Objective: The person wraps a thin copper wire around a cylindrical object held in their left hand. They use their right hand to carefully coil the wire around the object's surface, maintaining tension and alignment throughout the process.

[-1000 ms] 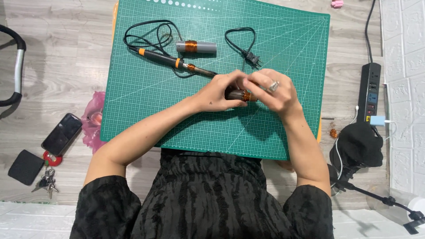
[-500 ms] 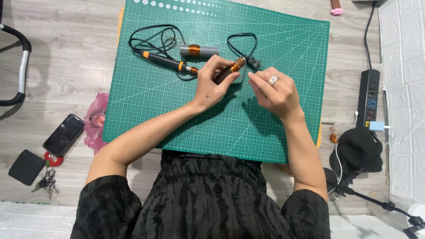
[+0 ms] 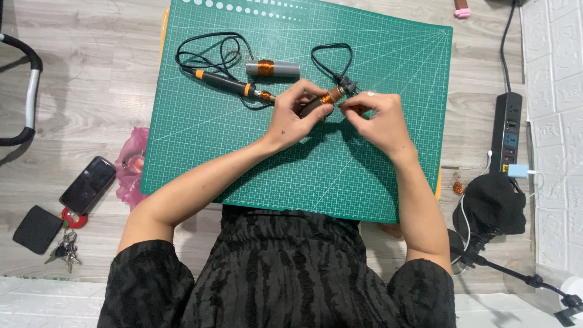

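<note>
On a green cutting mat (image 3: 200, 152) my left hand (image 3: 294, 115) grips a short dark cylinder wound with copper wire (image 3: 325, 100), tilted up to the right. My right hand (image 3: 376, 118) pinches at the coil's upper end with its fingertips, next to a small black plug (image 3: 347, 85) on a looped cable. A black and orange soldering iron (image 3: 228, 84) lies just left of my left hand, its cord coiled behind it. A grey cylinder with a copper winding (image 3: 272, 68) rests beyond the iron.
A black power strip (image 3: 507, 130) lies right of the mat, with a black cloth-covered object (image 3: 490, 203) and a tripod leg below it. On the left floor are a phone (image 3: 88, 184), a pink bag (image 3: 130, 167), a black pouch (image 3: 37, 228) and keys (image 3: 64, 252).
Both hands have moved up the mat toward the far side, carrying the coil cylinder up near the plug. The right fingertips have closed in on the coil's end.
</note>
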